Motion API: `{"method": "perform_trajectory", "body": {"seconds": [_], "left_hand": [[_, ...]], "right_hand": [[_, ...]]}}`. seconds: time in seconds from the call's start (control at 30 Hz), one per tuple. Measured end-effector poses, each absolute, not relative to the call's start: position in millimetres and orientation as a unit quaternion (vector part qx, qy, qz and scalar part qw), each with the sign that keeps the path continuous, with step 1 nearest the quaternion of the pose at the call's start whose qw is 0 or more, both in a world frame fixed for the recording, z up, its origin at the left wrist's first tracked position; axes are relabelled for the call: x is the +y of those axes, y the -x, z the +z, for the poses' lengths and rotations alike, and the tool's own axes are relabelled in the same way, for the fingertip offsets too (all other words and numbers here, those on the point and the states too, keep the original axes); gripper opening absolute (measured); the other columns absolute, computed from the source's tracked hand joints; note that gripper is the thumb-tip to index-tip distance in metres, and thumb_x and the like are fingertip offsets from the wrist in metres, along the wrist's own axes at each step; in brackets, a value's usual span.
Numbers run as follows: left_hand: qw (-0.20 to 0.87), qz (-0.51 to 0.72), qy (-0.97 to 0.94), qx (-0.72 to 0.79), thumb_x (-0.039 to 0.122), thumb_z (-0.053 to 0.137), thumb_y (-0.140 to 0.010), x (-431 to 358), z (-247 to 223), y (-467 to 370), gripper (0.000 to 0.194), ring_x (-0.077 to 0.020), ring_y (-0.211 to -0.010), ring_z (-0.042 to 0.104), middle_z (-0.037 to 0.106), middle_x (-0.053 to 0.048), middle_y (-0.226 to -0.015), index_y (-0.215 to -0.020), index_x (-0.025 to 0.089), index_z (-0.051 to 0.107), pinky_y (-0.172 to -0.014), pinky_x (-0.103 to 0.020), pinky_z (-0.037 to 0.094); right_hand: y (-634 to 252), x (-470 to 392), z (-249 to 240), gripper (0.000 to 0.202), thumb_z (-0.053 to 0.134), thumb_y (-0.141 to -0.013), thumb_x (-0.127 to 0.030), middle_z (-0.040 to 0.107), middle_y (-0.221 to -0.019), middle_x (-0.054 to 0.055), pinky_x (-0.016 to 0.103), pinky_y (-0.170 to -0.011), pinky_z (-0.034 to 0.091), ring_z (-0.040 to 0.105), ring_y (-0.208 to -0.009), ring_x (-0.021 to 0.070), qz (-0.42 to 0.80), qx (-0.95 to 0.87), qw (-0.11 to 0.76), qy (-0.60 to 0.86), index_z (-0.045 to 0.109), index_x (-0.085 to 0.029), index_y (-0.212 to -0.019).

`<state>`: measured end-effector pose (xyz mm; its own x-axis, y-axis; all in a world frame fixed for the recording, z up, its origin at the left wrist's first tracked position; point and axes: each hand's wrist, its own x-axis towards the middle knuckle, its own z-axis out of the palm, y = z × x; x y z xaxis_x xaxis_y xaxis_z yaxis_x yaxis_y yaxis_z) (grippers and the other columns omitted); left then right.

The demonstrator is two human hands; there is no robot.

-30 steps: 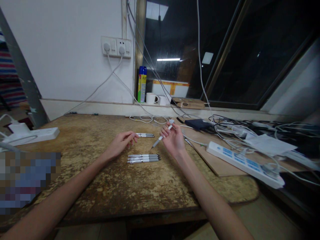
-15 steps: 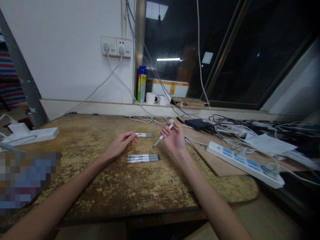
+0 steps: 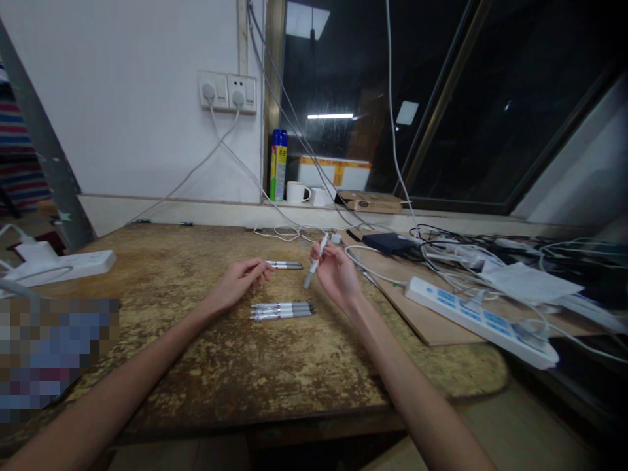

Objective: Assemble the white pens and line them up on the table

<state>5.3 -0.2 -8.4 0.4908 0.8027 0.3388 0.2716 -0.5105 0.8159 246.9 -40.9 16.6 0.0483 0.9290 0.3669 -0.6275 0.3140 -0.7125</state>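
A white pen with a grey grip (image 3: pixel 314 265) is tilted in my right hand (image 3: pixel 338 271), its grey end pointing down and left. The fingers of that hand are closed round the pen's upper part. My left hand (image 3: pixel 245 278) hovers low over the table, fingers loosely bent and apart. Its fingertips are at the left end of a small group of white and grey pens (image 3: pixel 288 265), partly hiding it; I cannot tell whether they touch. Nearer to me, several similar pens (image 3: pixel 282 311) lie side by side, their grey ends to the right.
The worn wooden table (image 3: pixel 206 373) carries a brown board (image 3: pixel 426 320) on the right, with a white power strip (image 3: pixel 481 324) and tangled cables (image 3: pixel 451 252). Another power strip (image 3: pixel 88 265) lies at left. A spray can (image 3: pixel 279 167) and a white mug (image 3: pixel 297 191) stand on the sill.
My right hand has shifted slightly left, and the pen in it has turned more upright. My left hand and the pens on the table look unmoved.
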Motion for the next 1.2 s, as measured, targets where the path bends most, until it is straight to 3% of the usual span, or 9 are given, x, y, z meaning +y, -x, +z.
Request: {"method": "perform_trajectory", "body": {"seconds": [0.1,0.17,0.27,0.43,0.73,0.87,1.07,1.2], "left_hand": [[0.369,0.372,-0.784,0.334,0.049,0.049,-0.102,-0.7,-7.7,-5.5,0.037,-0.0164,-0.072,0.059,0.069,-0.006,-0.093,-0.112,0.02,0.07,-0.064,-0.028,0.047],[0.381,0.375,-0.779,0.328,0.048,0.052,-0.1,-1.8,-7.1,-6.4,0.037,-0.0166,-0.072,0.06,0.069,-0.005,-0.093,-0.116,0.02,0.068,-0.064,-0.029,0.048],[0.399,0.381,-0.769,0.324,0.048,0.06,-0.096,-5.9,-5.3,-9.2,0.036,-0.0178,-0.076,0.063,0.071,-0.005,-0.095,-0.118,0.02,0.066,-0.069,-0.03,0.05],[0.386,0.366,-0.791,0.303,0.046,0.066,-0.092,-14.6,-1.4,-14.6,0.032,-0.0214,-0.09,0.066,0.072,-0.007,-0.099,-0.109,0.02,0.069,-0.081,-0.033,0.05],[0.357,0.374,-0.773,0.368,0.054,0.063,-0.091,-0.2,-2.5,-2.2,0.038,-0.0182,-0.074,0.062,0.069,-0.004,-0.089,-0.105,0.019,0.069,-0.064,-0.027,0.047],[0.338,0.342,-0.792,0.376,0.054,0.065,-0.088,4.4,-0.3,3.9,0.04,-0.0199,-0.077,0.062,0.07,-0.005,-0.091,-0.108,0.019,0.072,-0.064,-0.028,0.046],[0.335,0.239,-0.837,0.36,0.053,0.065,-0.087,5.8,-0.1,13.0,0.039,-0.0218,-0.086,0.064,0.073,-0.005,-0.096,-0.107,0.021,0.073,-0.075,-0.031,0.047],[0.333,0.167,-0.86,0.349,0.055,0.065,-0.086,5.9,-0.5,17.2,0.04,-0.0214,-0.084,0.064,0.074,-0.004,-0.092,-0.106,0.021,0.075,-0.072,-0.028,0.045]], "right_hand": [[-243.4,-39.6,10.8,0.021,0.07,-0.083,-0.024,0.067,-0.099,0.001,0.028,-0.083,0.05,0.061,-0.086,0.0146,0.509,-0.486,0.66,0.262,0.065,-0.025,-0.104],[-242.5,-39.6,5.8,0.029,0.075,-0.082,-0.03,0.071,-0.103,0.002,0.029,-0.08,0.051,0.064,-0.09,0.0169,0.464,-0.563,0.611,0.307,0.066,-0.025,-0.11],[-241.6,-40.2,-1.3,0.028,0.076,-0.084,-0.038,0.073,-0.099,0.004,0.028,-0.071,0.051,0.067,-0.089,0.0187,0.402,-0.658,0.537,0.342,0.069,-0.021,-0.106],[-237.9,-42.2,-7.4,0.027,0.072,-0.088,-0.041,0.074,-0.107,0.006,0.029,-0.079,0.051,0.068,-0.092,0.0188,0.35,-0.731,0.478,0.337,0.072,-0.02,-0.103],[-260.1,-22.0,-21.2,0.031,0.056,-0.095,-0.041,0.068,-0.073,0.002,0.026,-0.063,0.04,0.058,-0.064,0.015,0.259,-0.713,0.419,0.499,0.072,-0.016,-0.089],[-266.3,-22.2,-20.7,0.031,0.057,-0.093,-0.039,0.068,-0.075,0.003,0.026,-0.065,0.039,0.058,-0.07,0.0158,0.255,-0.736,0.385,0.496,0.071,-0.015,-0.08],[-270.1,-28.1,-21.4,0.034,0.063,-0.09,-0.044,0.073,-0.085,0.006,0.026,-0.067,0.042,0.06,-0.074,0.0165,0.306,-0.778,0.314,0.451,0.076,-0.013,-0.094],[-272.7,-26.5,-28.1,0.034,0.066,-0.088,-0.044,0.073,-0.082,0.006,0.025,-0.063,0.043,0.059,-0.072,0.016,0.321,-0.789,0.289,0.437,0.077,-0.013,-0.093]]}}
